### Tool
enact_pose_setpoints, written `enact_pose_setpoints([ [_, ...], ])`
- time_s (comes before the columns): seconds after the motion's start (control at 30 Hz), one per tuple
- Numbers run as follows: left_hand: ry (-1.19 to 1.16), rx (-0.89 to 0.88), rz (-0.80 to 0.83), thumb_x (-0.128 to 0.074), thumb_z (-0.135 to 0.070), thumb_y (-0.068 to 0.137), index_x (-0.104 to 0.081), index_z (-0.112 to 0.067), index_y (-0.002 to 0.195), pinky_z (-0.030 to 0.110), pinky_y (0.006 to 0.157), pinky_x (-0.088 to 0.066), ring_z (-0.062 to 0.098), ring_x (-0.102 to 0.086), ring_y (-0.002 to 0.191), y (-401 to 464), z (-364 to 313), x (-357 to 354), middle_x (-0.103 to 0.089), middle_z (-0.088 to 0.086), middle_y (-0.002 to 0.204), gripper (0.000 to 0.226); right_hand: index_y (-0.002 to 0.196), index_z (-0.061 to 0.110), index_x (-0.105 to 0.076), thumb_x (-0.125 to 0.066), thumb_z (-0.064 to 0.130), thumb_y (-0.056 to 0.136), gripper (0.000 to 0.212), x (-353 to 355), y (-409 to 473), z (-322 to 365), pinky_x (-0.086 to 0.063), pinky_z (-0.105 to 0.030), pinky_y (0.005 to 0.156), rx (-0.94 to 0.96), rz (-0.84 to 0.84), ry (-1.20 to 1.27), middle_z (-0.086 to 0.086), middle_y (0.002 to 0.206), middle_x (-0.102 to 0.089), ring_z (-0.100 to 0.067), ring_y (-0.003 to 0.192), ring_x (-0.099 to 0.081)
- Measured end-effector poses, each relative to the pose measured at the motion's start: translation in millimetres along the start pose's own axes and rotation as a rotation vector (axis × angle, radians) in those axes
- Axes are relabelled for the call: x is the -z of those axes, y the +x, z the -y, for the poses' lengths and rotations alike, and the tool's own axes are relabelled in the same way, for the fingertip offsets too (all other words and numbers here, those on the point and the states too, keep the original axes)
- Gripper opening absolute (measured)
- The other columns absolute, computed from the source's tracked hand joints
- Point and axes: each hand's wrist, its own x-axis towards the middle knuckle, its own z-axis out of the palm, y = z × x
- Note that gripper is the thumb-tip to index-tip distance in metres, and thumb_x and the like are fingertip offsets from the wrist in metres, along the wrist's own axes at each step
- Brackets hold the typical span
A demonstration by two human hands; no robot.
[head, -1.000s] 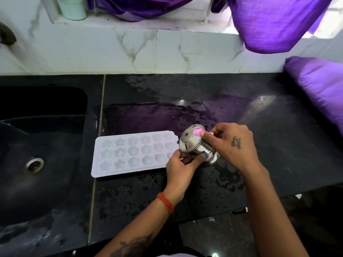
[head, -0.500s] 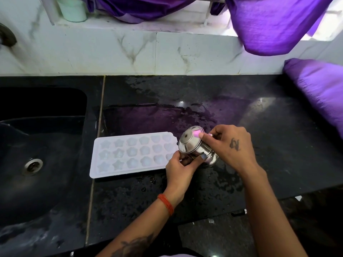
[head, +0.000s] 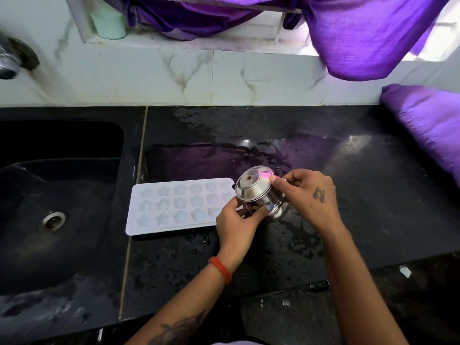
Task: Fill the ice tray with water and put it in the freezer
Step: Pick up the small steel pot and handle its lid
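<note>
A white ice tray (head: 174,207) with star and round moulds lies flat on the wet black counter (head: 273,257), just right of the sink. Over its right end both hands hold a small steel cup (head: 256,192), tipped on its side with its mouth facing left toward the tray. My left hand (head: 236,225) grips the cup from below with thumb and fingers. My right hand (head: 308,195) grips it from the right, the thumb lying on the rim. The tray's right end is hidden behind the cup and my left hand.
A black sink (head: 54,200) with a drain (head: 52,221) fills the left side, and a tap (head: 10,61) juts from the marble wall above it. Purple cloth (head: 361,38) hangs at the top, and more purple cloth (head: 428,128) rests on the counter's right end. A pale cup (head: 109,26) stands on the ledge.
Both hands and the tipped steel cup stay over the tray's right end with almost no shift. The view has moved slightly.
</note>
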Motion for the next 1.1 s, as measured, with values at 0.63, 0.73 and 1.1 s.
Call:
enact_pose_setpoints([
  [0.63, -0.092, -0.009, -0.247, -0.085, -0.031, 0.062, -0.070, -0.019, 0.100, 0.018, 0.074, -0.053, 0.002, -0.068, 0.083, -15, 12, 80, -0.074, -0.007, 0.089, 0.043, 0.065, 0.020, -0.067, -0.066, 0.050, 0.079, 0.033, -49, -20, 64, -0.050, -0.032, 0.067, 0.188, 0.175, 0.041, 0.006, 0.058, -0.066, -0.012, 0.063, -0.063],
  [0.73, -0.125, 0.000, -0.274, -0.085, -0.031, 0.063, -0.069, -0.019, 0.101, 0.021, 0.078, -0.054, 0.002, -0.068, 0.085, -17, 17, 93, -0.074, -0.007, 0.090, 0.042, 0.066, 0.019, -0.067, -0.066, 0.048, 0.080, 0.032, -62, -23, 77, -0.050, -0.033, 0.069, 0.215, 0.215, 0.030, 0.005, 0.059, -0.066, -0.012, 0.064, -0.064],
  [1.1, -0.267, 0.074, -0.282, -0.082, -0.052, 0.048, -0.070, -0.017, 0.094, 0.045, 0.090, -0.053, 0.017, -0.070, 0.089, -13, 36, 120, -0.075, 0.001, 0.089, 0.059, 0.069, 0.024, -0.064, -0.062, 0.051, 0.081, 0.029, -90, -27, 110, -0.048, -0.031, 0.070, 0.353, 0.290, -0.159, 0.000, 0.070, -0.069, -0.020, 0.076, -0.064],
])
